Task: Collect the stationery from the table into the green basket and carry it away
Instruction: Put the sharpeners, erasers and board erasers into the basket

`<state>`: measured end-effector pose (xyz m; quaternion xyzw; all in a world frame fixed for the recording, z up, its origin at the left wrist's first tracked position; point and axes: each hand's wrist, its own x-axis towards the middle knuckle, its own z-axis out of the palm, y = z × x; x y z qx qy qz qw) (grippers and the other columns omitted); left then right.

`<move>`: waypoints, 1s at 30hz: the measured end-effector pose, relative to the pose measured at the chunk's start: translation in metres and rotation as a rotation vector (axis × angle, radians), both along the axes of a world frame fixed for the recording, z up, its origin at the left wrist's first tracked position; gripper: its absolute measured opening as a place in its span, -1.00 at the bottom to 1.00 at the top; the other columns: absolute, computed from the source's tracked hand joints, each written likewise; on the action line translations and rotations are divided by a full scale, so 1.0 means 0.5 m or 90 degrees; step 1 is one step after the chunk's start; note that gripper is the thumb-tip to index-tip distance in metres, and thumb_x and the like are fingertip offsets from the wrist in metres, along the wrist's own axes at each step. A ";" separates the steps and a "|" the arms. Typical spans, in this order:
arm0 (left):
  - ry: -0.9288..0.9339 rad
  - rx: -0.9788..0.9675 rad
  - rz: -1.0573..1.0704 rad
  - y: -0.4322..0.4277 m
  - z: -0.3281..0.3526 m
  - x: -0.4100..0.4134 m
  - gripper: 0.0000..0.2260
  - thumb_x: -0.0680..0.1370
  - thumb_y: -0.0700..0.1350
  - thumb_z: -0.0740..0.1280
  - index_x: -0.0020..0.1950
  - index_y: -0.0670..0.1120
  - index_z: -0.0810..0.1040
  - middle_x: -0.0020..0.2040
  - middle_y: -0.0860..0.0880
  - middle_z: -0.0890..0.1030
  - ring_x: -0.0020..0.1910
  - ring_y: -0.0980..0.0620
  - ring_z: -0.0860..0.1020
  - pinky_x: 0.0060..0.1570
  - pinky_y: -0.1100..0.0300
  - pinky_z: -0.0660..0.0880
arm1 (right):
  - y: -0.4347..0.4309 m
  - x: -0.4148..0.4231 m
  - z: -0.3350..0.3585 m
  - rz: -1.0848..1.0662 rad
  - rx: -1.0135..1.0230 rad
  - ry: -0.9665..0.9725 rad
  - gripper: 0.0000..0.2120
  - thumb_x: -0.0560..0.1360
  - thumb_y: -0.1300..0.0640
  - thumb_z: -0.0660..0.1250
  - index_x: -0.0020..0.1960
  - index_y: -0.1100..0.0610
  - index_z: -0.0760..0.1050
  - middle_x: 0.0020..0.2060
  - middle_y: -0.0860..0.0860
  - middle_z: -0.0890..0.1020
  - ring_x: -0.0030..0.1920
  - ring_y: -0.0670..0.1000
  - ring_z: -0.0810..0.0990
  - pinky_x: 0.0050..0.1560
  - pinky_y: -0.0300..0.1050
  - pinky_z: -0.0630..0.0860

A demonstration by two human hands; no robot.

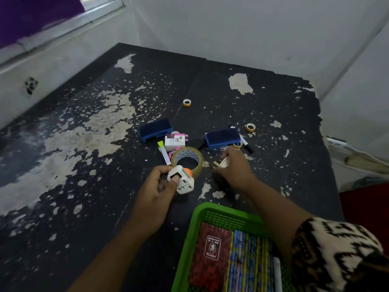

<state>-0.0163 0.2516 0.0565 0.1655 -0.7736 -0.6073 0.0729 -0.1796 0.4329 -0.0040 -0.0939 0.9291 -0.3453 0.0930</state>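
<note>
Head view: black worktop [210, 85] with peeling paint, stationery clustered mid-frame. Left hand [155, 192] is curled round a white cube gadget [181, 180] with an orange knob, thumb on its face, held just off the near rim of the big clear tape roll [187, 160]. Right hand [233, 167] is low on the worktop, fingers pinching a small white roll [224, 162]; the grip is partly hidden. Behind the hands: two blue erasers [154, 129] [223, 138], a pink-and-white box [175, 141] between them, and a black marker [246, 144] beside the right eraser. Small tape rings are further back, upper centre [187, 102] and right [251, 127]. Green basket [202, 209] sits at the lower centre-right of the frame, under the right forearm. It holds a red notebook [208, 256] and striped pencils [248, 260].
</note>
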 end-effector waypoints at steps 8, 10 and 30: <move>-0.039 0.176 0.078 0.069 0.059 0.035 -0.69 0.71 -0.13 0.06 0.00 0.05 0.59 -0.18 0.00 0.63 -0.26 0.03 0.54 -0.25 0.08 0.46 | 0.097 0.139 0.139 -0.024 -0.120 0.009 -0.56 0.41 0.02 0.52 0.21 -0.01 0.44 0.07 -0.05 0.47 -0.07 -0.09 0.51 -0.17 -0.30 0.40; -0.050 0.225 0.087 0.102 0.089 0.060 -0.69 0.72 -0.12 0.05 -0.05 0.07 0.54 -0.17 -0.01 0.56 -0.29 0.03 0.48 -0.32 0.10 0.41 | 0.131 0.191 0.179 -0.031 -0.163 -0.013 -0.63 0.41 0.02 0.52 0.14 0.00 0.46 -0.04 -0.03 0.54 -0.24 -0.16 0.53 -0.32 -0.36 0.41; -0.268 -0.025 -0.286 0.329 0.024 0.259 -0.83 0.58 -0.04 0.36 0.14 0.09 0.47 -0.06 -0.04 0.63 -0.35 0.12 0.54 -0.37 0.21 0.46 | 0.395 0.523 0.106 0.048 0.389 -0.004 -0.71 0.37 0.17 0.47 0.01 0.16 0.45 -0.06 0.11 0.57 -0.07 0.11 0.59 -0.13 -0.03 0.51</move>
